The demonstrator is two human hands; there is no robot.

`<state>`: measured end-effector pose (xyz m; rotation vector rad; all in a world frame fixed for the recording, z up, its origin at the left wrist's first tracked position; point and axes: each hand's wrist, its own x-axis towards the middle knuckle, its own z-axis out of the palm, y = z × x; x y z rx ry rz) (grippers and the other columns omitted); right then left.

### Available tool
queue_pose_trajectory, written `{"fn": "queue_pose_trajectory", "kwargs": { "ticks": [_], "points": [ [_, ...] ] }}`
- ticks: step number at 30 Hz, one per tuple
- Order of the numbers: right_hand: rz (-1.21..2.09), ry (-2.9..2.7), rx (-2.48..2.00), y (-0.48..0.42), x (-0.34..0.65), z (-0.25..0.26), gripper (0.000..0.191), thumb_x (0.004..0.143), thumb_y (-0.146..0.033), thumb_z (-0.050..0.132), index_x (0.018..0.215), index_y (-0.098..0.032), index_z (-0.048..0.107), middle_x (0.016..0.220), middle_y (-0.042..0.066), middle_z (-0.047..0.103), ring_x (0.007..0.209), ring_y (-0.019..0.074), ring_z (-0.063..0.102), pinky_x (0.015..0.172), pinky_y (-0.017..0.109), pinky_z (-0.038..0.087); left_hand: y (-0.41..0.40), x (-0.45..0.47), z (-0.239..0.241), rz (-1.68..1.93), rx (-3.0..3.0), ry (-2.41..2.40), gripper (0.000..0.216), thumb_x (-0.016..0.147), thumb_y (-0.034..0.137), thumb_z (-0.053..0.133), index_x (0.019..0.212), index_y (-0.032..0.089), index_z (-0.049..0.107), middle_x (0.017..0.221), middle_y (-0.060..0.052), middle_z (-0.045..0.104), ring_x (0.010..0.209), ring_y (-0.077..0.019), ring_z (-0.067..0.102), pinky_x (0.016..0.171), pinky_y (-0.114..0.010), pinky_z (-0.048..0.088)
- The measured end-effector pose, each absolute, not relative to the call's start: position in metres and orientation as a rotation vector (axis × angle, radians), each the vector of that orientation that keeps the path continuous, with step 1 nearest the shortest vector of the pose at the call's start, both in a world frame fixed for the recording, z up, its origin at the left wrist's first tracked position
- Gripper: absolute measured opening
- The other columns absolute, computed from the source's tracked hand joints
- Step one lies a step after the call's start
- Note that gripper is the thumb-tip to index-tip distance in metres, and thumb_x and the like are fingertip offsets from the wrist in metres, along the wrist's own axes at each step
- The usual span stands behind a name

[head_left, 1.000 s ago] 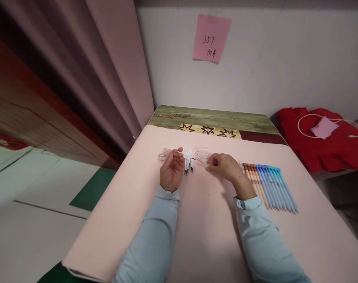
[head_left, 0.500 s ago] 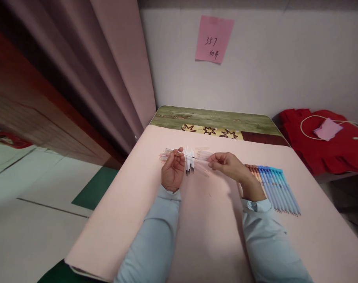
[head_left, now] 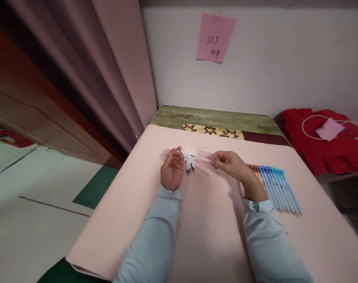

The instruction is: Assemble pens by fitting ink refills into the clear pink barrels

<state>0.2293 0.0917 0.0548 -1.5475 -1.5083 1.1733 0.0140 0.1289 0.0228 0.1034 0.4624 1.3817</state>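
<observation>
My left hand (head_left: pixel 172 173), palm turned up, pinches a thin white pen refill (head_left: pixel 189 155) whose dark tip points right. Facing it, my right hand (head_left: pixel 231 164) has thumb and fingers closed on a clear pen barrel (head_left: pixel 206 158). The refill tip and the barrel's near end are close together; I cannot tell whether they touch. Between and beyond my hands lies a group of white refills (head_left: pixel 188 167) with black ends. More clear barrels (head_left: pixel 202 170) lie just right of them. Small patterned pieces (head_left: pixel 163 155), partly hidden by my left hand, lie at the left.
A row of pens (head_left: pixel 280 190) with brown, blue and turquoise tops lies right of my right forearm. The pink-covered table (head_left: pixel 205 236) meets a wall with a pink note (head_left: pixel 215 38). A red cloth (head_left: pixel 338 151) with a white cable sits at the right.
The refill and barrel stay in my hands. My right hand has shifted slightly right, and the refill's tip has moved a little left.
</observation>
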Motion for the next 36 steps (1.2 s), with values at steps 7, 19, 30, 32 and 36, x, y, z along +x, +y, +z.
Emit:
{"fn": "queue_pose_trajectory", "kwargs": {
  "ticks": [7, 19, 30, 32, 36],
  "points": [
    [1.145, -1.547, -1.524, 0.092, 0.225, 0.055, 0.026, 0.076, -0.036, 0.065, 0.090, -0.015, 0.071, 0.070, 0.001, 0.065, 0.065, 0.0136, 0.056, 0.062, 0.025, 0.043, 0.129, 0.016, 0.022, 1.366, 0.127, 0.459, 0.031, 0.100, 0.014, 0.042, 0.085, 0.011, 0.069, 0.101, -0.011, 0.071, 0.078, -0.0077, 0.065, 0.076, -0.020, 0.056],
    [1.162, -1.490, -1.542, 0.095, 0.212, 0.051, 0.024, 0.074, -0.035, 0.065, 0.087, -0.016, 0.071, 0.067, 0.001, 0.066, 0.060, 0.0129, 0.056, 0.057, 0.023, 0.041, 0.128, 0.018, 0.022, 1.364, 0.171, 0.462, 0.028, 0.099, 0.013, 0.045, 0.085, 0.011, 0.069, 0.101, -0.011, 0.071, 0.078, -0.0078, 0.066, 0.079, -0.021, 0.056],
    [1.193, -1.463, -1.529, 0.095, 0.211, 0.052, 0.029, 0.072, -0.038, 0.065, 0.088, -0.015, 0.071, 0.068, 0.002, 0.065, 0.062, 0.0134, 0.054, 0.057, 0.024, 0.039, 0.128, 0.018, 0.024, 1.348, 0.130, 0.459, 0.036, 0.101, 0.013, 0.039, 0.083, 0.010, 0.070, 0.097, -0.011, 0.072, 0.076, -0.0076, 0.067, 0.074, -0.018, 0.057],
    [1.187, -1.470, -1.533, 0.095, 0.211, 0.053, 0.028, 0.072, -0.038, 0.065, 0.087, -0.015, 0.071, 0.068, 0.002, 0.065, 0.061, 0.0132, 0.054, 0.057, 0.024, 0.039, 0.128, 0.018, 0.023, 1.348, 0.129, 0.458, 0.037, 0.101, 0.013, 0.039, 0.082, 0.009, 0.070, 0.097, -0.012, 0.072, 0.077, -0.0076, 0.067, 0.075, -0.018, 0.057],
    [1.175, -1.469, -1.531, 0.095, 0.211, 0.052, 0.026, 0.073, -0.037, 0.065, 0.087, -0.015, 0.071, 0.069, 0.002, 0.065, 0.061, 0.0128, 0.054, 0.057, 0.024, 0.039, 0.128, 0.017, 0.021, 1.341, 0.163, 0.462, 0.033, 0.100, 0.012, 0.042, 0.083, 0.010, 0.070, 0.100, -0.012, 0.072, 0.078, -0.0078, 0.066, 0.077, -0.019, 0.056]
  ]
}}
